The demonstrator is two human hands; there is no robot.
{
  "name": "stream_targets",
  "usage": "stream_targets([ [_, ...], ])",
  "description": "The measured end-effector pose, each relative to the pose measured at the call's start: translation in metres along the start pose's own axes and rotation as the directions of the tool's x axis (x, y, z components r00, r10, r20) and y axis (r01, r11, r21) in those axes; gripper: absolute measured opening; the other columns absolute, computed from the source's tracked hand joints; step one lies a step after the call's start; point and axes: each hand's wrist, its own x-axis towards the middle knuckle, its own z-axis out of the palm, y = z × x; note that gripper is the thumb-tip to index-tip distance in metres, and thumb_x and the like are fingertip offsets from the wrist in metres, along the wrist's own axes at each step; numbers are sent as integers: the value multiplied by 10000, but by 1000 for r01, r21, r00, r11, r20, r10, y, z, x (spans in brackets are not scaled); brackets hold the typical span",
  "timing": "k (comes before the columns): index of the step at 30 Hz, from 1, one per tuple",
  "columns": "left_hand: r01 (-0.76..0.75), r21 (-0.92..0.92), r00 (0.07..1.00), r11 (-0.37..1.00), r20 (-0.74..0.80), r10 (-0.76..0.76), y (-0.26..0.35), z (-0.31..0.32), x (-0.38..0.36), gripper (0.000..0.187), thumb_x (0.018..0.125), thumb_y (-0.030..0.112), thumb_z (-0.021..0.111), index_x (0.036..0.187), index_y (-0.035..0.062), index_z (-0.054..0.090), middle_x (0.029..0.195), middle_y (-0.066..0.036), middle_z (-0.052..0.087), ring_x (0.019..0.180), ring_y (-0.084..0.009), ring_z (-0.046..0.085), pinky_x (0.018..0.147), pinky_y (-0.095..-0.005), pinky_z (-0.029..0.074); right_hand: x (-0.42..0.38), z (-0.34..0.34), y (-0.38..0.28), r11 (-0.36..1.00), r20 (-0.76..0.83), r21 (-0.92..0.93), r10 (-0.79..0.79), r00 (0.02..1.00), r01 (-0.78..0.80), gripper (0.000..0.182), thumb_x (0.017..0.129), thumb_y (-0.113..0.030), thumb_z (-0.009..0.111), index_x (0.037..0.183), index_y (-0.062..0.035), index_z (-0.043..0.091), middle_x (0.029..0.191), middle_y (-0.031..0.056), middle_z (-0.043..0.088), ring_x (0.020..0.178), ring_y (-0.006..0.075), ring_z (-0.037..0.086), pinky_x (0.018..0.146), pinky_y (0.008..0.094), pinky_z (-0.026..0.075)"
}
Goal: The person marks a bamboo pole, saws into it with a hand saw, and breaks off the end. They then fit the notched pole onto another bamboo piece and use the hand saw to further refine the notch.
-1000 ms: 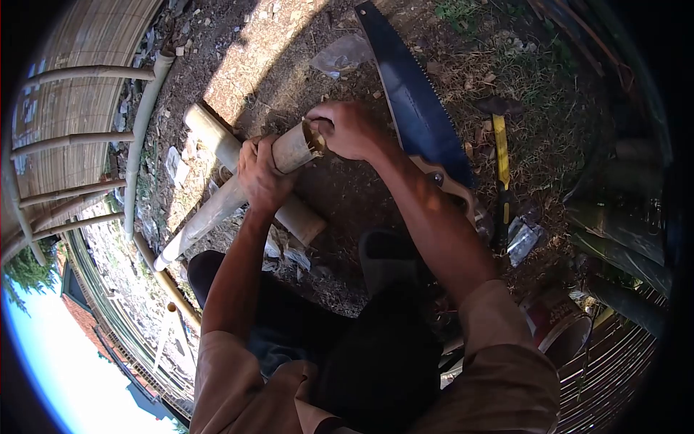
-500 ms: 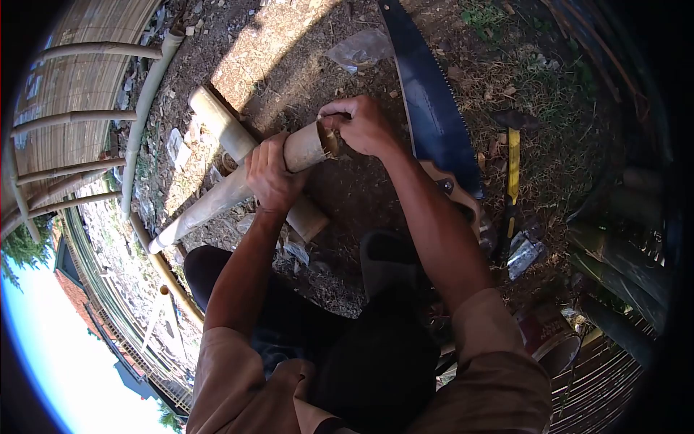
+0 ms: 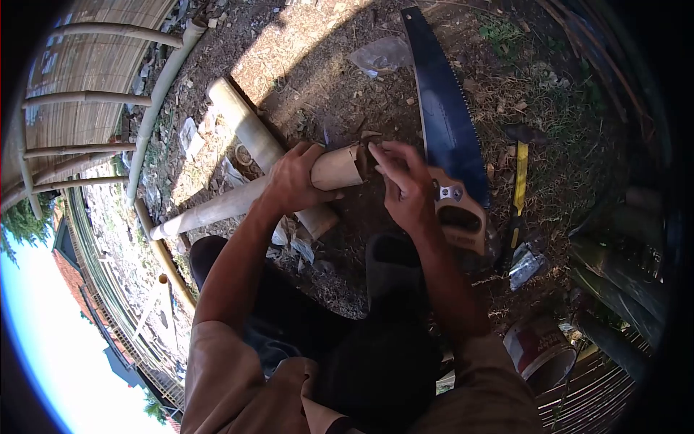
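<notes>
Bamboo, pale and rounded, and the left hand [image 3: 293,177] is wrapped tight around it, gripping the bamboo pole [image 3: 217,210] just behind its cut end! The right hand [image 3: 406,186] is right there at the open mouth, fingers bent, thumb and forefinger close together; whether anything is pinched between them, I cannot tell. Down at the lower right sits a bucket [image 3: 519,346], white and dark red, printed on its side, round-rimmed, its inside too shaded to read. The pole is a hollow tube too, ragged at the lip, its end tan and its far length greyer and smooth. It slants across a thicker bamboo log [image 3: 246,123], sunlit at one end, on bare, chip-strewn ground [image 3: 361,94]. Beyond the right hand, a saw [image 3: 450,119]: dark blade, fine teeth, tan handle. Next to it a hammer [image 3: 520,177], yellow and black along the shaft, with crumpled clear plastic [image 3: 526,269] glinting near its lower end, and a flattened transparent bag [image 3: 381,55] near the blade!
</notes>
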Motion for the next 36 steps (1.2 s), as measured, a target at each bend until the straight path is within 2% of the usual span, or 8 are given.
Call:
stream_targets([
  [6, 360, 262, 782, 896, -609, -136, 8, 6, 37, 741, 712, 328, 904, 1357, 148, 584, 1228, -148, 614, 1144, -382, 600, 1025, -521, 448, -106, -81, -20, 831, -120, -519, 161, 980, -200, 517, 821, -154, 849, 1287, -4, 681, 1179, 151, 626, 1061, 361, 621, 920, 479, 508],
  [13, 431, 347, 761, 833, -636, -129, 0, 35, 78, 853, 737, 409, 890, 1451, 172, 489, 1340, -198, 503, 1235, -360, 524, 1035, -530, 405, -131, -100, 8, 588, 218, -808, 234, 947, 41, 603, 797, -160, 800, 1358, -35, 619, 1287, 177, 568, 1227, 397, 539, 1043, 531, 415],
  [16, 326, 255, 906, 910, -360, -224, 4, -5, 72, 783, 783, 259, 837, 1466, 176, 464, 1372, -211, 497, 1240, -378, 534, 1018, -546, 426, -109, -95, -8, 618, 286, -784, 287, 914, 51, 463, 865, -173, 747, 1279, -4, 625, 1223, 209, 584, 1168, 413, 570, 990, 523, 448],
  [17, 287, 246, 917, 926, -349, -191, -4, -6, 72, 859, 751, 479, 887, 1437, 139, 497, 1342, -193, 546, 1254, -410, 545, 1056, -541, 437, -102, -91, -17, 715, 180, -699, 168, 969, 6, 383, 896, -189, 716, 1210, 12, 625, 1119, 207, 609, 1060, 392, 609, 914, 501, 484],
  [20, 254, 269, 946, 929, -269, -181, -41, 5, 95, 843, 751, 502, 884, 1426, 166, 505, 1253, -166, 604, 1243, -407, 555, 1060, -543, 437, -106, -100, -62, 902, -44, -392, 175, 984, -178, 275, 939, -210, 656, 1067, 30, 621, 894, 175, 628, 827, 334, 648, 741, 445, 524],
  [26, 439, 202, 811, 875, -508, -290, 3, -4, 130, 804, 737, 499, 886, 1364, 153, 522, 1154, -147, 607, 1157, -365, 589, 978, -544, 404, -92, -80, -93, 972, -394, 198, 200, 897, -130, 211, 897, -214, 636, 862, -7, 614, 700, 90, 633, 608, 213, 626, 546, 350, 493],
  [34, 367, 127, 877, 921, -377, -298, -13, -16, 151, 638, 710, 306, 885, 1219, 82, 573, 1091, -203, 689, 1045, -378, 704, 941, -548, 486, -79, -65, -96, 998, -76, 47, 48, 996, -44, 345, 876, -162, 673, 1147, 27, 574, 797, 145, 653, 614, 268, 648, 557, 357, 551],
  [36, 382, 110, 882, 917, -339, -327, -17, -13, 148, 625, 706, 277, 874, 1216, 79, 573, 1061, -202, 701, 1017, -376, 719, 927, -551, 503, -80, -58, -101, 998, -194, 39, 51, 980, -44, 226, 910, -223, 630, 924, 1, 602, 719, 84, 632, 576, 206, 614, 516, 320, 485],
])
